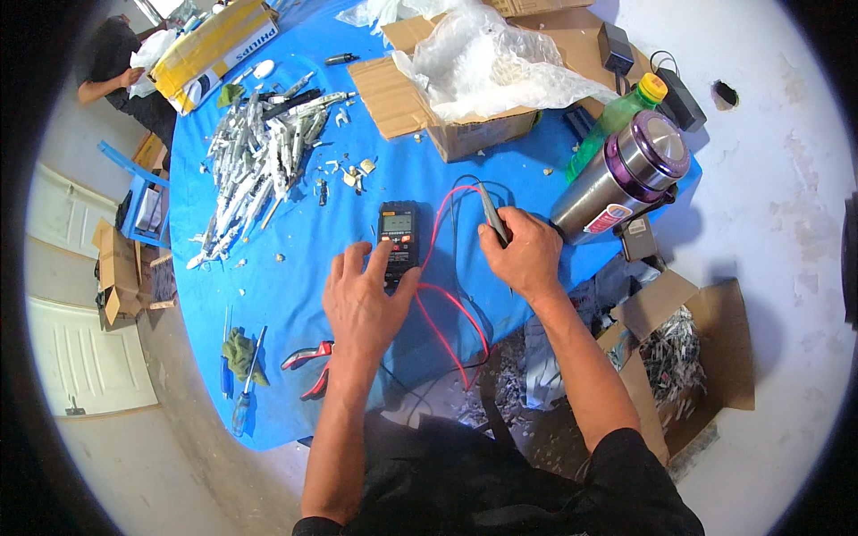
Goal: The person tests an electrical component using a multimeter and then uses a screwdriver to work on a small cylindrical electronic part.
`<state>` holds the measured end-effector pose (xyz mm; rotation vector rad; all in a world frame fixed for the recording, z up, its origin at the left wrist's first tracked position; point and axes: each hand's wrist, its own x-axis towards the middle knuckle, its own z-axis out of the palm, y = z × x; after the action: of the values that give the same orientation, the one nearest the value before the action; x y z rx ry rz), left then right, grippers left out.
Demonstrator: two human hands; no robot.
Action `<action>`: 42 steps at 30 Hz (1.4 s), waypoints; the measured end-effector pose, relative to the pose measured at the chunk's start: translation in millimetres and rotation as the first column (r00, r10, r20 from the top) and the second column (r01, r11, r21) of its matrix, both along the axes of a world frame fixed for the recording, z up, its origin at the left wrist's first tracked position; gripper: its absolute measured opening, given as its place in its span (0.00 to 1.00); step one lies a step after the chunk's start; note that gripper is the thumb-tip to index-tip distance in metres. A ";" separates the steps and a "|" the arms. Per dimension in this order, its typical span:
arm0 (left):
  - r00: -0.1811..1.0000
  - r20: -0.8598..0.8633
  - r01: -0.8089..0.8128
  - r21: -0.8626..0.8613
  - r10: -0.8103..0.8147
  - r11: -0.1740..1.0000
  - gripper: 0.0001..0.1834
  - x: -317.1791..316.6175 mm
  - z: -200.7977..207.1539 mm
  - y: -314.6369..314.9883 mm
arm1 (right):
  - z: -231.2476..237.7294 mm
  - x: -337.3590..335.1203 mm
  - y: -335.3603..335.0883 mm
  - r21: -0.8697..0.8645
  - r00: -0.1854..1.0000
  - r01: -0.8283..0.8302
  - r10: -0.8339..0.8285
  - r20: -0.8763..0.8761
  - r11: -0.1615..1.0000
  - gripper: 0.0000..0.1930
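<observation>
A black handheld multimeter (pixel 398 234) lies face up on the blue cloth, its screen at the far end. My left hand (pixel 365 293) reaches over its near end with fingers spread. One fingertip rests on its buttons, and the thumb lies by its right edge. In my right hand (pixel 527 255) a grey pen-like test probe (pixel 492 214) is pinched, its shaft tilted up and to the left. A red test lead (pixel 433 239) and a thin black lead loop over the cloth between my hands. Whether a second probe is in that grip cannot be told.
A heap of thin whitish strips (pixel 259 165) covers the left. Screwdrivers (pixel 250 375) and red-handled pliers (pixel 307 357) lie near left. A steel flask (pixel 617 179) and green bottle (pixel 615 125) stand right. Beyond is an open carton (pixel 474 134); another person (pixel 121 76) works far left.
</observation>
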<state>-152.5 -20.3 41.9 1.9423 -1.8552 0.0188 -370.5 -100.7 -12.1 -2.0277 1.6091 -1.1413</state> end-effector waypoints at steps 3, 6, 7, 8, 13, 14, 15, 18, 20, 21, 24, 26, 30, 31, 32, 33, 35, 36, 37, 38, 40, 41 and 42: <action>1.000 0.027 0.016 0.011 -0.016 1.000 0.26 -2.7 1.7 2.1 | 1.5 -1.0 0.0 0.043 1.000 0.002 -0.001 -0.012 0.999 0.11; 0.998 0.057 0.034 0.022 -0.035 0.999 0.25 -2.9 3.3 4.0 | 3.9 -1.4 -0.2 0.060 1.000 -0.002 0.002 0.000 0.998 0.11; 0.997 0.061 0.041 0.026 -0.043 0.999 0.25 -2.4 3.8 4.7 | 4.6 -0.9 -0.2 0.067 1.000 -0.008 0.007 0.008 0.998 0.11; 0.997 0.065 0.048 0.030 -0.050 0.998 0.25 -1.9 4.2 5.1 | 4.6 -0.7 -0.3 0.061 1.000 -0.008 0.008 0.006 0.998 0.11; 0.997 0.032 0.065 0.040 -0.066 0.997 0.25 -0.8 3.4 4.4 | 3.5 -1.0 -0.8 0.049 1.000 -0.004 0.005 -0.009 0.999 0.10; 0.997 0.024 0.066 0.041 -0.067 0.997 0.25 -0.6 3.0 4.4 | 3.4 -1.0 -0.8 0.044 1.000 -0.005 0.005 -0.004 0.999 0.10; 0.997 0.023 0.068 0.041 -0.069 0.997 0.25 -0.6 3.2 4.2 | 3.4 -0.8 -0.8 0.040 1.000 -0.005 0.005 0.000 0.999 0.10; 0.997 0.020 0.076 0.045 -0.077 0.996 0.25 -0.6 3.0 4.1 | 2.0 -1.3 -0.9 0.037 1.000 -0.008 0.008 -0.003 0.999 0.10; 0.996 0.023 0.080 0.044 -0.081 0.996 0.24 0.2 3.3 4.4 | 1.9 -1.1 -1.2 0.035 1.000 -0.010 0.010 -0.001 0.999 0.10; 0.996 0.028 0.079 0.048 -0.080 0.996 0.24 0.3 3.8 4.8 | 1.9 -0.8 -1.2 0.033 1.000 -0.010 0.010 0.004 0.999 0.11; 0.996 0.037 0.079 0.058 -0.081 0.995 0.24 -0.1 5.5 6.3 | -2.6 -1.7 -2.9 -0.017 1.000 -0.010 0.010 -0.010 1.000 0.10; 0.996 0.035 0.079 0.062 -0.081 0.995 0.24 -0.1 7.0 7.8 | -3.9 -1.9 -3.4 -0.042 1.000 -0.009 0.008 -0.019 0.999 0.10; 0.996 -0.087 0.031 0.021 -0.029 0.999 0.22 3.0 13.0 14.7 | 0.8 -1.2 -1.9 0.006 1.000 -0.004 0.004 -0.007 1.000 0.10; 0.992 -0.129 0.008 0.015 -0.006 1.000 0.21 8.2 12.9 18.0 | 1.5 -0.6 -1.6 0.032 1.000 -0.003 0.003 0.001 0.999 0.11; 0.985 -0.171 -0.016 0.011 0.018 1.000 0.20 13.0 12.9 21.1 | 1.7 -0.8 -1.7 0.031 1.000 0.000 0.000 0.003 1.000 0.11; 0.979 -0.201 -0.040 -0.028 0.033 0.999 0.17 16.3 13.9 23.7 | 1.9 -1.7 -1.8 0.029 1.000 0.003 -0.003 0.005 1.000 0.10; 0.972 -0.229 -0.066 -0.025 0.059 0.998 0.16 25.5 14.9 30.8 | 1.9 -1.2 -1.8 0.033 1.000 -0.002 0.001 0.013 0.999 0.10; 0.967 -0.244 -0.078 -0.023 0.070 0.997 0.15 29.8 15.3 33.6 | 2.1 -1.7 -1.6 0.039 1.000 -0.005 0.005 0.015 0.999 0.10; 0.967 -0.243 -0.087 -0.040 0.075 0.995 0.14 34.4 13.7 36.0 | 2.6 -1.2 -1.6 0.043 1.000 -0.011 0.010 0.016 0.999 0.10; 0.964 -0.254 -0.091 -0.041 0.078 0.995 0.14 36.7 13.3 37.8 | 3.1 0.0 -1.6 0.040 1.000 -0.010 0.010 0.015 0.999 0.10; 0.958 -0.275 -0.096 -0.044 0.081 0.994 0.14 39.7 12.8 40.2 | 3.9 1.9 -1.3 0.035 1.000 -0.007 0.007 0.012 0.999 0.10; 0.966 -0.254 -0.068 -0.050 0.053 0.996 0.14 38.8 12.0 40.0 | 4.0 1.9 -1.0 0.032 1.000 -0.010 0.009 0.009 0.999 0.10; 0.972 -0.233 -0.039 -0.055 0.026 0.998 0.14 35.6 11.1 39.0 | 4.3 1.7 -0.8 0.028 1.000 -0.012 0.012 0.007 1.000 0.10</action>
<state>-117.0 18.7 53.1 1.8476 -1.6518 -0.1365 -368.8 -101.5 -7.8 -2.0114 1.5988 -1.1137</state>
